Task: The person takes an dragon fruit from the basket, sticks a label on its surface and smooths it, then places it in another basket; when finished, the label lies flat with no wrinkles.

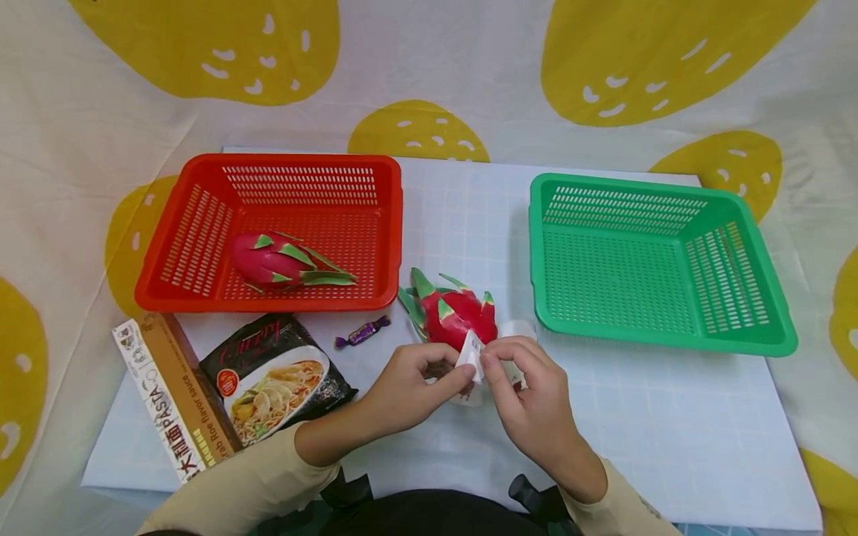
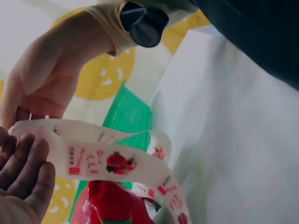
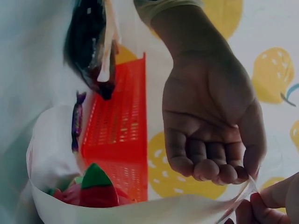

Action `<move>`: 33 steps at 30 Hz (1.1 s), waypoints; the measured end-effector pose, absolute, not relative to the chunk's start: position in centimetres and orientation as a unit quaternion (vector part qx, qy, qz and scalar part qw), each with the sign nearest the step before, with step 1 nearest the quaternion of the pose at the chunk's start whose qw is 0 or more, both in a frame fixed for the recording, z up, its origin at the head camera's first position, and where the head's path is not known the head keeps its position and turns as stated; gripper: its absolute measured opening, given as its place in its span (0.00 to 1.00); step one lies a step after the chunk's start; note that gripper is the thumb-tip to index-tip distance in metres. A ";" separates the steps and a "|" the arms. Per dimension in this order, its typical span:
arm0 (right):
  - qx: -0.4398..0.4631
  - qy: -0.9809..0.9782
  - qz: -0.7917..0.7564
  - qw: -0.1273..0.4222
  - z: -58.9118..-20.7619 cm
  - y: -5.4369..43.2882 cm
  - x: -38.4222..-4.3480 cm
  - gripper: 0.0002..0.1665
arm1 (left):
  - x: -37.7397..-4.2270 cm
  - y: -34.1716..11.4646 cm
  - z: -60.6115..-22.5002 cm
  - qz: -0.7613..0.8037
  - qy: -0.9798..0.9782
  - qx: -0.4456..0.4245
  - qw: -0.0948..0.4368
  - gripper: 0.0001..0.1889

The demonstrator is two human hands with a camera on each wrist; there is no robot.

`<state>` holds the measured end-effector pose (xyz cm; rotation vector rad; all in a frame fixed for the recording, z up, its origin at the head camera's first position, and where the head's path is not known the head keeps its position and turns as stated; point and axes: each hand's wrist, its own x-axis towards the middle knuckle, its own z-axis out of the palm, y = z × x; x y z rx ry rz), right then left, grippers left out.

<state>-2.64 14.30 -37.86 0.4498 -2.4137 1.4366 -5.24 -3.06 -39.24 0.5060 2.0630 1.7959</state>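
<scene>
Both hands meet over the front middle of the table, pinching a white strip of stickers (image 2: 119,161) printed with dragon fruit pictures. My left hand (image 1: 412,391) grips it between thumb and fingers; my right hand (image 1: 536,402) pinches it close by, fingertips almost together. A folded piece of the strip stands up between them in the head view. The strip loops down around the near side of a red dragon fruit (image 1: 461,316) with green-tipped scales, lying just beyond the hands. In the right wrist view, the left hand's palm (image 3: 210,102) faces the camera.
A red basket (image 1: 392,231) at the back left holds another dragon fruit (image 1: 268,260). A green basket (image 1: 731,346) stands at right. Left of the hands lie a pasta box (image 1: 181,402), a black noodle packet (image 1: 275,380) and a purple-wrapped candy (image 1: 362,332).
</scene>
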 end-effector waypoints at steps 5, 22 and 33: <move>0.145 -0.843 0.507 0.104 -37.7 14.4 -2.5 0.03 | -5.2 -3.1 -39.4 0.637 0.729 0.179 0.177 0.08; 0.164 -0.885 0.431 0.068 -37.6 14.6 -3.3 0.06 | -5.2 -3.3 -39.2 0.598 0.751 0.231 0.157 0.06; 0.137 -0.845 0.511 0.075 -38.6 14.4 -2.4 0.01 | -4.8 -3.7 -39.5 0.658 0.702 0.195 0.193 0.08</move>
